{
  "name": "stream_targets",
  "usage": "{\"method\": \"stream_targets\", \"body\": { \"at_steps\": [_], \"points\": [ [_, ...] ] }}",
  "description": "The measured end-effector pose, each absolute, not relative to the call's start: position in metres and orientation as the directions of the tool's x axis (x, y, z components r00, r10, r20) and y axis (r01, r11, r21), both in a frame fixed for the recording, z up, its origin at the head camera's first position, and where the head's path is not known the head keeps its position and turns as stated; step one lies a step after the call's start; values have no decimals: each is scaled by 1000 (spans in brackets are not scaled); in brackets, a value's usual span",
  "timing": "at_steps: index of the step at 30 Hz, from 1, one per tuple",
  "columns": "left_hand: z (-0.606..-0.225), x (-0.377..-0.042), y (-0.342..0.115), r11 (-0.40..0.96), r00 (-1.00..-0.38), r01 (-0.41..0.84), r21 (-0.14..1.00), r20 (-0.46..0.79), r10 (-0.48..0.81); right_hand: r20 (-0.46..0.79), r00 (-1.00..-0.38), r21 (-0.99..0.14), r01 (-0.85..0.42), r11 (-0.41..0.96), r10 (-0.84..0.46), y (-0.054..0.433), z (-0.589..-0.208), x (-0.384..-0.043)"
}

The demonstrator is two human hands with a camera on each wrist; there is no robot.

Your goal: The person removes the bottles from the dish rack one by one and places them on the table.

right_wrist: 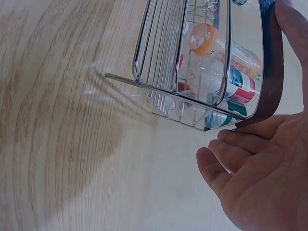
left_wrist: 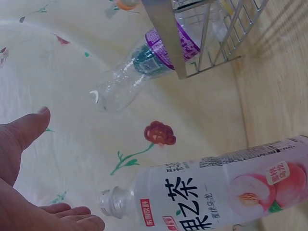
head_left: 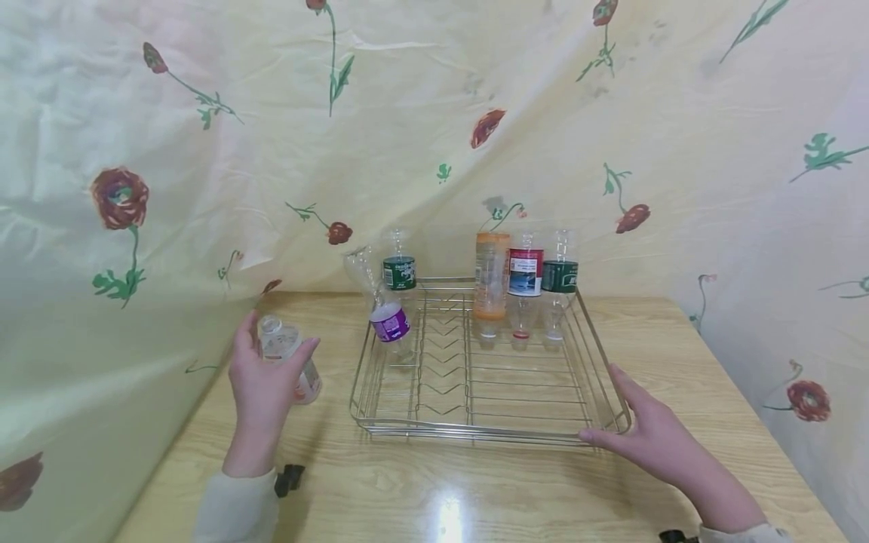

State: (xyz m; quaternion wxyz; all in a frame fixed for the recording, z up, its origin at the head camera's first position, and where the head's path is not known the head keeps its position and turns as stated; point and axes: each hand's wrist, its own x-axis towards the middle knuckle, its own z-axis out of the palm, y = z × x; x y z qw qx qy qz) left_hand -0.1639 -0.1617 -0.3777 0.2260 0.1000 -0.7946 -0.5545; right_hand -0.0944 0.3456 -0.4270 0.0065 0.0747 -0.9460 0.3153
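Flowered cloth backdrop (head_left: 421, 158), behind a wooden table (head_left: 380, 490). Wire rack (head_left: 448, 431), centre, holding five bottles (head_left: 491, 279); far-left, purple-labelled bottle (head_left: 390, 323) tilted. Right hand (head_left: 655, 437): spread at the rack's near right corner. Left hand (head_left: 261, 385): spread around the tea bottle (left_wrist: 216, 192), left of the rack; contact cannot be told. Risk: a careless nudge could topple it. Appearance: upright, clear neck apparently uncapped, pale label, pink peaches.

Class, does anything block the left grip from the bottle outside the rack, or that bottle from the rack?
Nothing visible separates the left grip from the peach-label bottle. Toward the rack, its raised left side and the purple-labelled bottle leaning left inside it could obstruct a sideways path.
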Motion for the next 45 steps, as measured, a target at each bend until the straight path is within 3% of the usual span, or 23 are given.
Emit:
{"method": "stream_targets", "body": {
  "at_steps": [25,45],
  "points": [
    [-366,-174,-141,390,-949,132,911,230,-215,75,-988,-603,-152,783,-134,347,-428,-95],
    [-363,-194,-134,481,-987,63,874,125,-97,72,-989,-601,-145,786,-127,345,-425,-95]
  ]
}}
